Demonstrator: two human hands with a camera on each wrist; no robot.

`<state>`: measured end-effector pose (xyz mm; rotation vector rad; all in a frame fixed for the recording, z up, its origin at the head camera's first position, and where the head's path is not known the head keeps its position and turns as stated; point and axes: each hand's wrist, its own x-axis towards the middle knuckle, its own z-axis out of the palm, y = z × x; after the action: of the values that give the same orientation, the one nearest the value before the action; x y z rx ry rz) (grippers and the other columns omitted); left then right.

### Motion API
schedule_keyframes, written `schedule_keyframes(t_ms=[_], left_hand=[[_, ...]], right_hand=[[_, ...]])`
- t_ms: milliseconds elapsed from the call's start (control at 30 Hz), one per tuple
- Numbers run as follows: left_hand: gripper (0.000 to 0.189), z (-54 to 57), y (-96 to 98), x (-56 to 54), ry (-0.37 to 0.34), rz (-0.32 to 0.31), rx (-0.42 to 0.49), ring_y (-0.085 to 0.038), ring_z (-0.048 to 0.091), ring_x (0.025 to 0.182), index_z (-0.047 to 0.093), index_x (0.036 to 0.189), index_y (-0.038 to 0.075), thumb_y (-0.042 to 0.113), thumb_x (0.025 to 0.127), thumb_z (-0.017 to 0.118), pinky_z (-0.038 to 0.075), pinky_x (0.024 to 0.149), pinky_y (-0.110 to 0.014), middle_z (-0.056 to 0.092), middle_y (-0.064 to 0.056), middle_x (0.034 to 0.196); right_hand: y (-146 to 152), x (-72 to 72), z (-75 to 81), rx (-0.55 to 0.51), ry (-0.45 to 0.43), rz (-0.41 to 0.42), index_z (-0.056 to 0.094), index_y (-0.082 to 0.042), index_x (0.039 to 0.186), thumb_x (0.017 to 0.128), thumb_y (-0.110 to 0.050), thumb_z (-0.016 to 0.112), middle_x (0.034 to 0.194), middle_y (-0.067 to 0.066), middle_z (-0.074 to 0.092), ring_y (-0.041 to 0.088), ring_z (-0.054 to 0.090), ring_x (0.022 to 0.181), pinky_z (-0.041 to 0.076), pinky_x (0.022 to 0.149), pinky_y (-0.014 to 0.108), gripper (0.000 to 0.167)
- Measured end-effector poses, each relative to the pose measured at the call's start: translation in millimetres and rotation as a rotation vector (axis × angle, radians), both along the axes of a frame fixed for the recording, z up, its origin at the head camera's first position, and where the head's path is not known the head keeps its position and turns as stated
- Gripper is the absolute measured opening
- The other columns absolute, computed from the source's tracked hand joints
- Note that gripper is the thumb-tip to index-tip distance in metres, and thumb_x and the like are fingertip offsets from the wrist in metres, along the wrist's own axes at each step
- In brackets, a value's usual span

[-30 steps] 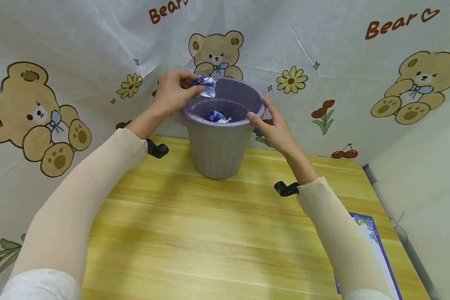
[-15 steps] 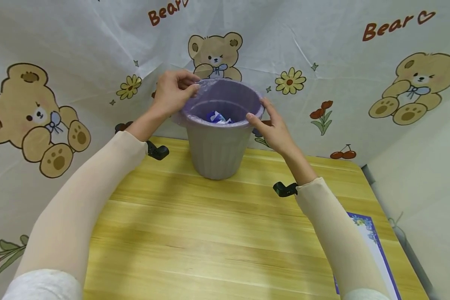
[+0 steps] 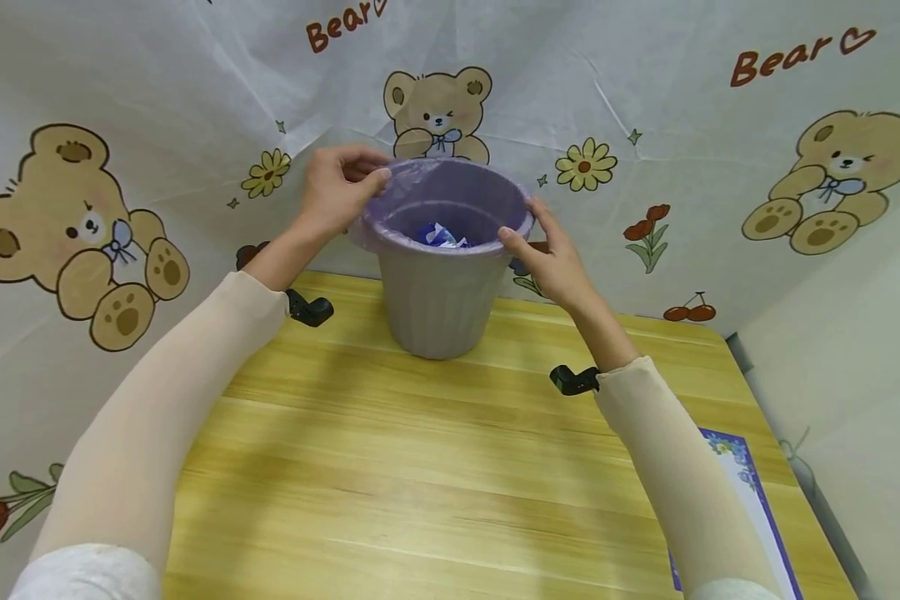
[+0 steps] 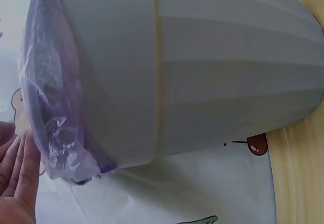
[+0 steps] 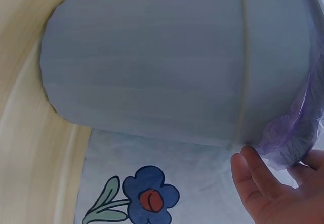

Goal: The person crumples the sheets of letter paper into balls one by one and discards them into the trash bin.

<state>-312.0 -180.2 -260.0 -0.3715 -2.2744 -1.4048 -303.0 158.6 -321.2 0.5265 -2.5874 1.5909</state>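
Note:
A grey trash can (image 3: 442, 304) stands upright at the back of the table, with a thin purple bag (image 4: 63, 148) folded over its rim. Crumpled blue-and-white wrappers (image 3: 441, 236) lie inside it. At the rim's left side is my left hand (image 3: 337, 187); its fingers (image 4: 25, 171) are fairly straight, close beside the bag's edge, with nothing between them and the thumb. My right hand (image 3: 555, 262) holds the rim on the right, thumb over the top and fingers (image 5: 260, 171) against the outside below the bag's fold.
A blue-bordered sheet (image 3: 750, 500) lies at the table's right edge, partly under my right forearm. A white cloth printed with bears (image 3: 438, 112) hangs right behind the trash can. The wooden table (image 3: 420, 475) extends toward me.
A crumpled blue-and-white wrapper that my left hand pinched over the rim one second ago has left the fingers. The left hand has since drawn slightly left; the right keeps its hold.

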Motion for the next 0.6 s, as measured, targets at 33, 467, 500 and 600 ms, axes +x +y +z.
schedule_keyframes(t_ms=[33,467,500,600], left_hand=[[0.02,-0.6,-1.5,0.9,0.003,0.001,0.014,-0.002,0.072,0.075,0.081,0.118,0.008,0.016,0.101,0.076,0.059,0.071,-0.016,0.08,-0.001,0.093],[0.024,-23.3,-21.7,26.9,0.092,-0.052,0.165,-0.007,0.074,0.078,0.078,0.119,-0.004,0.013,0.101,0.076,0.063,0.075,-0.016,0.078,0.003,0.094],[0.025,-25.6,-22.5,30.3,0.096,-0.052,0.172,-0.007,0.074,0.079,0.078,0.119,-0.003,0.013,0.101,0.076,0.062,0.076,-0.016,0.078,0.003,0.095],[0.026,-34.0,-25.2,41.2,0.1,-0.048,0.181,-0.007,0.074,0.083,0.078,0.121,-0.001,0.015,0.1,0.078,0.061,0.078,-0.015,0.078,0.004,0.097]], right_hand=[[0,0.6,0.2,0.002,0.002,-0.003,0.021,-0.027,0.174,0.104,-0.052,0.064,0.183,-0.008,0.011,0.038,0.058,0.146,0.049,0.122,0.058,0.085],[8,19.1,-13.9,0.028,0.126,-0.032,0.028,-0.03,0.171,0.107,-0.051,0.061,0.179,-0.004,0.027,0.034,0.061,0.142,0.057,0.109,0.06,0.075],[10,22.2,-15.4,0.025,0.125,-0.038,0.028,-0.03,0.171,0.107,-0.051,0.062,0.179,-0.004,0.028,0.033,0.06,0.143,0.056,0.109,0.06,0.075],[22,33.0,-21.1,0.026,0.114,-0.063,0.029,-0.032,0.17,0.107,-0.048,0.064,0.177,-0.002,0.031,0.032,0.057,0.145,0.052,0.114,0.059,0.074]])
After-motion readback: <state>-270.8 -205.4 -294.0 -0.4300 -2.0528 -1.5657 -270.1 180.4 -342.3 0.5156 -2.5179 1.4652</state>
